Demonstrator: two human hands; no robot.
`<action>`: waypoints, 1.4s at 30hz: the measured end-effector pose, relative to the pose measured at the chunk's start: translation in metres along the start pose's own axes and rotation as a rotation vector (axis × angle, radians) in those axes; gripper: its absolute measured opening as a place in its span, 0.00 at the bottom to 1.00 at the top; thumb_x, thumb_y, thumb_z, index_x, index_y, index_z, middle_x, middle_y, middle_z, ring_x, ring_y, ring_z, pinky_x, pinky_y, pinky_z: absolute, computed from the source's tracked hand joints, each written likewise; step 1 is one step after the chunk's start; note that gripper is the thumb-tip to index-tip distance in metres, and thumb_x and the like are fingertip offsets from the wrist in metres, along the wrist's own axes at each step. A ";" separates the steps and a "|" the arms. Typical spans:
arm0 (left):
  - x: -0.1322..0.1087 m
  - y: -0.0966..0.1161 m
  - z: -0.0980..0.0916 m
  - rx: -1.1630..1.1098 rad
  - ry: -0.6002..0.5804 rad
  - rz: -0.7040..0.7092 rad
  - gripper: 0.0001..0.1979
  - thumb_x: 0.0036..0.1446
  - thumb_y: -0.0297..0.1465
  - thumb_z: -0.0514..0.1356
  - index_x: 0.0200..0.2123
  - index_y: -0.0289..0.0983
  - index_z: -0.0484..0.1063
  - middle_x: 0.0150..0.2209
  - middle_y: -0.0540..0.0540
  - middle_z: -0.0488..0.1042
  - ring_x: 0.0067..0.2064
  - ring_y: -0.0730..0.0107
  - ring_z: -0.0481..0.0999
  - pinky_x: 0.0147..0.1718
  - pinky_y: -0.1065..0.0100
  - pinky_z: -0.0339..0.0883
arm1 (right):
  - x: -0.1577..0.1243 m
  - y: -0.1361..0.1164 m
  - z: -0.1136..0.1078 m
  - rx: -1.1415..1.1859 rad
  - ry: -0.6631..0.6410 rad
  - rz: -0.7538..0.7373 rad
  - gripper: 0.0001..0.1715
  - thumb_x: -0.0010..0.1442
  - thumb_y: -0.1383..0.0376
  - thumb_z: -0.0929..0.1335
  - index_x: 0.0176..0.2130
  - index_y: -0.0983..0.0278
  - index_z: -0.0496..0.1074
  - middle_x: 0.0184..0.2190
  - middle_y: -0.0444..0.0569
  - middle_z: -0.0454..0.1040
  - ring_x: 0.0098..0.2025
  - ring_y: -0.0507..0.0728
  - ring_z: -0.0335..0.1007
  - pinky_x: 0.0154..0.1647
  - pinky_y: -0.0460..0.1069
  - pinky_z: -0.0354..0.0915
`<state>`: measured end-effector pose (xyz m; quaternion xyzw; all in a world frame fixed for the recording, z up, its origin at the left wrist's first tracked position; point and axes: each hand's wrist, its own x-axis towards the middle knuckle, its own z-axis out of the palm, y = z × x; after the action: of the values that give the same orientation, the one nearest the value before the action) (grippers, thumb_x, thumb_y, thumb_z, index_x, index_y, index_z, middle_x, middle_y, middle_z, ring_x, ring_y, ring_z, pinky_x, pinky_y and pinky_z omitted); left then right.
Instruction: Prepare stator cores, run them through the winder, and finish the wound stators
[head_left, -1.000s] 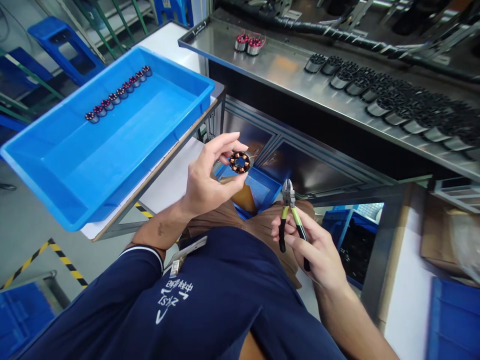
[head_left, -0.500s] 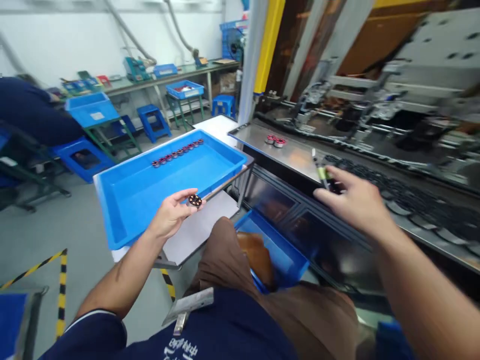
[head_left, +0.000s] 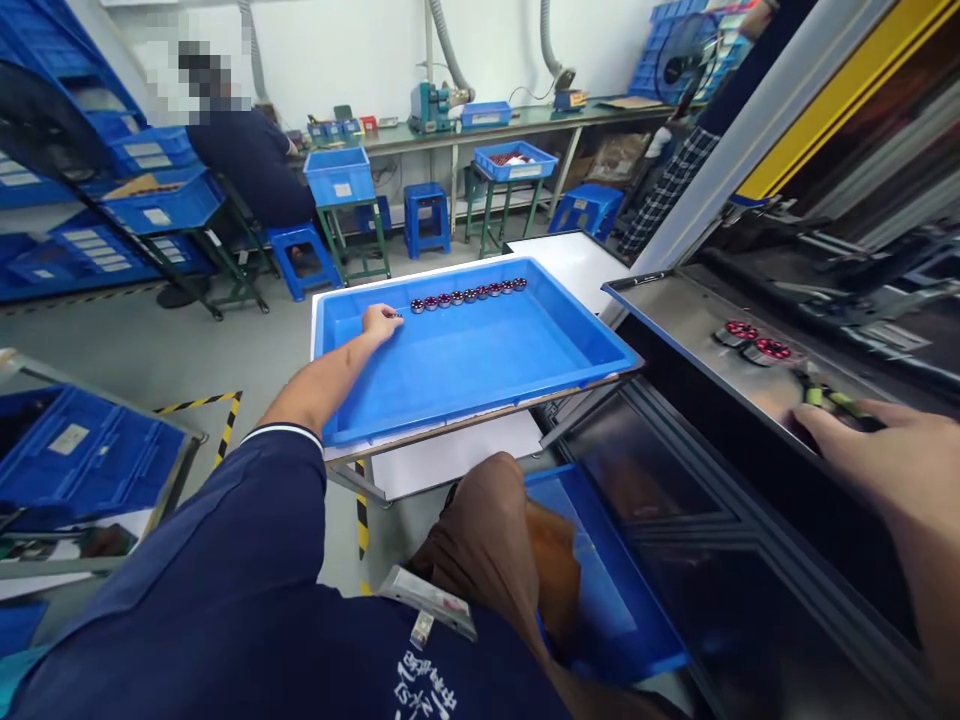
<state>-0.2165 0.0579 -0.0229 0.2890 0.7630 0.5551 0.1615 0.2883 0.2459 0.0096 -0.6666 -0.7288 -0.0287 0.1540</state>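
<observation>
My left hand [head_left: 380,322] reaches into the far left of a large blue tray [head_left: 480,405], its fingers closed on a small round motor part [head_left: 397,317] that they mostly cover. To its right, inside the tray, runs a row of several similar dark and red round parts [head_left: 469,296]. My right hand [head_left: 862,440] is closed around a pair of pliers [head_left: 836,400] with black and yellow-green grips, over the metal machine ledge. Just beyond the pliers' tip, two silver parts with red tops [head_left: 766,351] stand on that ledge.
The machine ledge [head_left: 690,310] borders the right side. Below it, a blue bin [head_left: 600,570] with brown material is by my knee. A person [head_left: 247,150] sits at the back left; another stands at the back right. Blue stools [head_left: 427,220] and a workbench [head_left: 405,140] line the wall.
My left hand has carried the round part from in front of me to the tray's far side. My right hand keeps the pliers, now near the two red parts. The view has turned left.
</observation>
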 end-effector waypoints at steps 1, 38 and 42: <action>0.002 0.002 0.003 0.005 0.000 0.030 0.14 0.49 0.33 0.70 0.24 0.36 0.67 0.35 0.47 0.76 0.47 0.57 0.75 0.51 0.57 0.67 | -0.002 -0.004 -0.004 -0.005 -0.052 0.106 0.33 0.55 0.57 0.72 0.52 0.81 0.77 0.44 0.84 0.75 0.50 0.80 0.74 0.30 0.61 0.61; -0.075 0.178 0.360 0.055 -0.855 0.519 0.37 0.40 0.16 0.68 0.56 0.31 0.67 0.48 0.36 0.79 0.49 0.57 0.79 0.54 0.55 0.70 | -0.022 0.005 0.013 0.312 0.819 -0.220 0.21 0.69 0.61 0.59 0.50 0.69 0.74 0.48 0.63 0.76 0.53 0.65 0.71 0.53 0.59 0.65; -0.087 0.182 0.313 -0.026 -0.770 0.602 0.37 0.45 0.16 0.66 0.60 0.33 0.62 0.54 0.36 0.76 0.51 0.61 0.79 0.55 0.59 0.71 | -0.017 0.005 0.009 0.339 0.777 -0.224 0.19 0.67 0.62 0.61 0.49 0.69 0.74 0.48 0.64 0.75 0.53 0.66 0.71 0.52 0.61 0.66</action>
<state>0.0765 0.2792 0.0381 0.6793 0.5233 0.4393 0.2678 0.2921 0.2324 -0.0044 -0.4884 -0.6789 -0.1737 0.5200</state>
